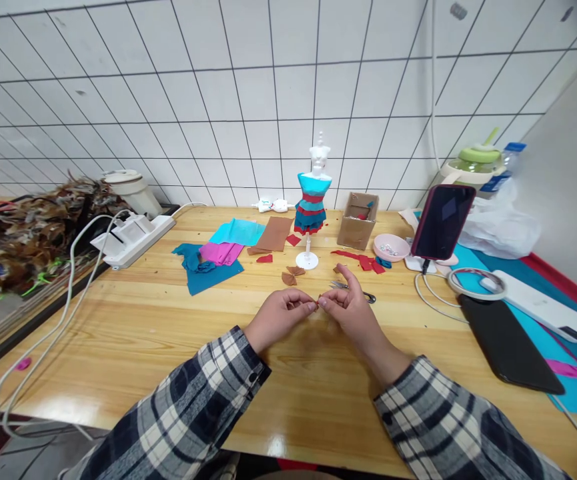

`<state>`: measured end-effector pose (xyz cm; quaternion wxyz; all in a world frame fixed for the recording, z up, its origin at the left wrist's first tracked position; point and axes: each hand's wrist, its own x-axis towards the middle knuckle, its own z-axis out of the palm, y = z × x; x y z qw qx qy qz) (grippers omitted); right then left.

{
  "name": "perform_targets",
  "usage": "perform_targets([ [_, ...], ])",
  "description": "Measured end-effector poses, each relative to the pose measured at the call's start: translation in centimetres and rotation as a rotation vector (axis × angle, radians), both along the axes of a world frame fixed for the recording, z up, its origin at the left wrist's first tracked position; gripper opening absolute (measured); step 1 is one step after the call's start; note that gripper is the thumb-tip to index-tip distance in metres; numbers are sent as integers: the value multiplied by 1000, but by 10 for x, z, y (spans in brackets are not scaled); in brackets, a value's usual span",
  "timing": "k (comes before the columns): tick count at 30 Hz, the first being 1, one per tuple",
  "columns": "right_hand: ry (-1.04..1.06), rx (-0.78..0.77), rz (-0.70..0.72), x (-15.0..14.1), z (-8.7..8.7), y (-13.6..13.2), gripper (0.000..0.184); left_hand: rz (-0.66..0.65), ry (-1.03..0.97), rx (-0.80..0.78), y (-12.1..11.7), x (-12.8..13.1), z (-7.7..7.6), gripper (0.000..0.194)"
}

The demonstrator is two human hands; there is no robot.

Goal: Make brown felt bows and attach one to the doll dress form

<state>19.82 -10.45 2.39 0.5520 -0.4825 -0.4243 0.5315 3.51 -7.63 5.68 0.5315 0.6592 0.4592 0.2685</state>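
My left hand (281, 319) and my right hand (357, 317) meet above the table, thumb and fingertips closed on a tiny reddish-brown scrap (319, 300), mostly hidden by the fingers. One finger of the right hand points upward. Small scissors (369, 297) lie partly behind that hand. Just beyond the hands are brown cut pieces (289, 279). Farther back stands a white miniature dress form (320, 157) on a round base (307, 261), wearing a layered dress (313, 199) in light blue, red and dark teal.
Left of the form lie light blue (238, 232), magenta (222, 253), teal (213, 276) and brown sheets (274, 235). To its right are a small cardboard box (357, 230), red scraps (365, 263), a pink bowl (391, 248) and a propped phone (443, 222). A power strip (138, 241) trails cables at left.
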Motion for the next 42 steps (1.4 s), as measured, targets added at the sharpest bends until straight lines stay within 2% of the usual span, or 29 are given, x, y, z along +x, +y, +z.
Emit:
perform_targets([
  [2, -36, 4, 17, 1, -3, 0, 93, 0, 5, -1, 0, 0, 0, 29],
  [4, -143, 54, -12, 4, -3, 0, 80, 0, -17, -28, 1, -1, 0, 28],
  [8, -496, 369, -88, 12, 4, -4, 26, 26, -67, -79, 2, -3, 0, 25],
  [10, -639, 517, -29, 15, 8, -7, 17, 36, -84, -104, 2, -5, 0, 24],
  [13, -792, 639, 23, 15, 11, -10, 15, 31, -136, -124, 2, -6, 0, 22],
  [16, -868, 698, -21, 13, 9, -9, 17, 17, -152, -124, 2, -7, -2, 20],
  [35, -934, 702, -68, 13, 7, -8, 17, 4, -132, -146, 1, -7, 2, 23],
  [42, -932, 737, -46, 14, 8, -7, 16, -38, -297, -207, 0, -7, -3, 27],
])
